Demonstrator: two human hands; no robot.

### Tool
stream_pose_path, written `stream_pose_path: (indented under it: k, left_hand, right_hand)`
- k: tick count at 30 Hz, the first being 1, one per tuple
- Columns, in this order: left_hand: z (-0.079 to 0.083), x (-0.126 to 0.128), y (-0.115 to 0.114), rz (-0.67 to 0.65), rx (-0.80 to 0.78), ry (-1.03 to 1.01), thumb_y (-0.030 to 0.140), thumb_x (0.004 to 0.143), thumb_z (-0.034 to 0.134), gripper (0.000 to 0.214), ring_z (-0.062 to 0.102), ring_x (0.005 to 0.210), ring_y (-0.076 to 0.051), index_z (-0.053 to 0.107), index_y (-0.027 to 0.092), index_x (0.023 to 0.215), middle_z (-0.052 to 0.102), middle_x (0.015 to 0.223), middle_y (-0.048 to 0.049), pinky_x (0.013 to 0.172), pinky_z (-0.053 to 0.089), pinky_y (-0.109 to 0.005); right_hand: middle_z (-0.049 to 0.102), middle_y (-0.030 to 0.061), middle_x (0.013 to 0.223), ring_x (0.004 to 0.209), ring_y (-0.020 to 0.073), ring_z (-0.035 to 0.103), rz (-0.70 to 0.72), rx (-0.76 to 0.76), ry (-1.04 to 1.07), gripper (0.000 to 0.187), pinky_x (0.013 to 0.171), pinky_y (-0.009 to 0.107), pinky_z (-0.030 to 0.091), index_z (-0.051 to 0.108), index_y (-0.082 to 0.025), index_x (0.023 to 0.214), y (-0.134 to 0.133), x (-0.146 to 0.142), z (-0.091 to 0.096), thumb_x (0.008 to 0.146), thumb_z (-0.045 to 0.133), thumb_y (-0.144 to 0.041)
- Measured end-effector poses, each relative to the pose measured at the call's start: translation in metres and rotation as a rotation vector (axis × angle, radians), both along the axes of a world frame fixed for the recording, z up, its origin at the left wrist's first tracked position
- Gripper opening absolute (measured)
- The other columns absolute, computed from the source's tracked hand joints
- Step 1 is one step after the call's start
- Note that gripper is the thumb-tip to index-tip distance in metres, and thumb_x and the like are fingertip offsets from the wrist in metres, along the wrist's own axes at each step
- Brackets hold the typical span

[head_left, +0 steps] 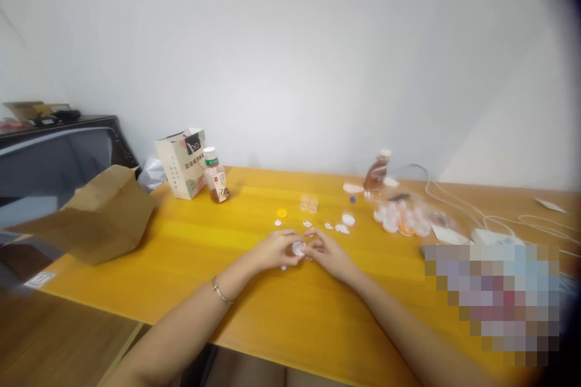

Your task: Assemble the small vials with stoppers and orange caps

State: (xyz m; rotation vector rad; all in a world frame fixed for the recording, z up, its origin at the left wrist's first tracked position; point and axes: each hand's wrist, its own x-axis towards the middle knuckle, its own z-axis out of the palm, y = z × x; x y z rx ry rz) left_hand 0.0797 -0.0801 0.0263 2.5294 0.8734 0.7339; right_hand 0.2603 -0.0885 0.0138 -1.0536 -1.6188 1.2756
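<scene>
Both my hands meet over the middle of a yellow wooden table. My left hand and my right hand have their fingers curled around a small white round cap held between them just above the tabletop. A thin bracelet circles my left wrist. Just beyond my fingers lie a yellow cap, a pair of small clear cups and several small white pieces.
A brown paper bag lies at the left, with a printed paper bag and a bottle of brown drink behind it. At the right are a tilted brown bottle, a heap of clear lids and white cables.
</scene>
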Motion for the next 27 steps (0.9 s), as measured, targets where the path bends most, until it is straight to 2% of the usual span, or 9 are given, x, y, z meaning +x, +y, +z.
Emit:
stream_pose_path:
  k: [2, 4, 6, 9, 12, 16, 21, 27]
  left_hand:
    - [-0.003, 0.001, 0.003, 0.052, 0.01, 0.021, 0.023, 0.069, 0.057, 0.026, 0.053, 0.08, -0.016, 0.06, 0.019, 0.094, 0.058, 0.088, -0.0043, 0.074, 0.039, -0.023]
    - [-0.004, 0.001, 0.006, 0.094, 0.019, 0.049, 0.021, 0.068, 0.057, 0.026, 0.052, 0.079, -0.016, 0.06, 0.019, 0.093, 0.057, 0.086, -0.0043, 0.074, 0.039, -0.023]
    - [-0.005, 0.0, 0.008, 0.099, 0.007, 0.087, 0.02, 0.068, 0.055, 0.024, 0.052, 0.078, -0.015, 0.061, 0.018, 0.091, 0.056, 0.085, -0.0038, 0.074, 0.039, -0.023]
    - [-0.006, 0.0, 0.008, 0.082, -0.015, 0.119, 0.019, 0.069, 0.053, 0.027, 0.051, 0.078, -0.015, 0.06, 0.02, 0.095, 0.055, 0.085, -0.0031, 0.074, 0.039, -0.022]
    - [-0.005, 0.0, 0.006, 0.077, 0.005, 0.09, 0.024, 0.072, 0.053, 0.033, 0.051, 0.085, -0.016, 0.056, 0.021, 0.104, 0.055, 0.092, -0.0034, 0.079, 0.038, -0.024]
    - [-0.007, 0.003, 0.006, 0.106, 0.035, 0.017, 0.032, 0.076, 0.051, 0.032, 0.05, 0.092, -0.017, 0.054, 0.021, 0.107, 0.055, 0.099, -0.0048, 0.084, 0.037, -0.026]
    - [-0.011, 0.006, 0.012, 0.128, 0.018, -0.056, 0.027, 0.08, 0.046, 0.026, 0.052, 0.09, -0.016, 0.057, 0.021, 0.103, 0.057, 0.099, -0.0052, 0.084, 0.037, -0.027]
    - [-0.015, 0.016, 0.023, 0.199, -0.005, -0.135, 0.025, 0.081, 0.045, 0.023, 0.054, 0.085, -0.015, 0.062, 0.018, 0.095, 0.061, 0.091, -0.0056, 0.078, 0.039, -0.025]
  right_hand:
    - [0.058, -0.004, 0.053, 0.048, 0.0128, 0.054, -0.139, 0.094, -0.12, 0.029, 0.052, 0.026, 0.043, 0.052, -0.021, 0.085, 0.008, 0.01, 0.001, 0.067, 0.058, -0.043]
    - [0.056, -0.0025, 0.052, 0.045, 0.0129, 0.052, -0.343, 0.187, -0.211, 0.027, 0.048, 0.025, 0.04, 0.055, -0.019, 0.078, 0.02, 0.024, 0.003, 0.07, 0.053, -0.046]
    - [0.06, 0.0015, 0.06, 0.056, 0.015, 0.055, -0.539, 0.312, -0.301, 0.026, 0.055, 0.027, 0.042, 0.057, -0.018, 0.075, 0.031, 0.042, 0.005, 0.071, 0.052, -0.043]
    - [0.061, 0.0055, 0.074, 0.067, 0.0165, 0.056, -0.672, 0.423, -0.437, 0.024, 0.064, 0.029, 0.042, 0.057, -0.016, 0.079, 0.045, 0.066, 0.003, 0.074, 0.045, -0.036]
    - [0.059, 0.0056, 0.074, 0.067, 0.0166, 0.054, -0.637, 0.427, -0.62, 0.023, 0.064, 0.028, 0.041, 0.058, -0.015, 0.084, 0.053, 0.081, -0.003, 0.073, 0.045, -0.031]
    - [0.058, 0.0068, 0.08, 0.072, 0.0174, 0.054, -0.513, 0.383, -0.75, 0.023, 0.066, 0.027, 0.041, 0.059, -0.014, 0.086, 0.056, 0.08, -0.015, 0.067, 0.05, -0.024]
    - [0.059, 0.0058, 0.082, 0.073, 0.0161, 0.055, -0.415, 0.446, -0.746, 0.022, 0.067, 0.025, 0.041, 0.061, -0.016, 0.085, 0.054, 0.066, -0.024, 0.066, 0.051, -0.018]
    - [0.06, 0.0057, 0.075, 0.069, 0.0165, 0.055, -0.327, 0.53, -0.714, 0.019, 0.065, 0.027, 0.042, 0.062, -0.017, 0.08, 0.05, 0.053, -0.026, 0.074, 0.046, -0.024]
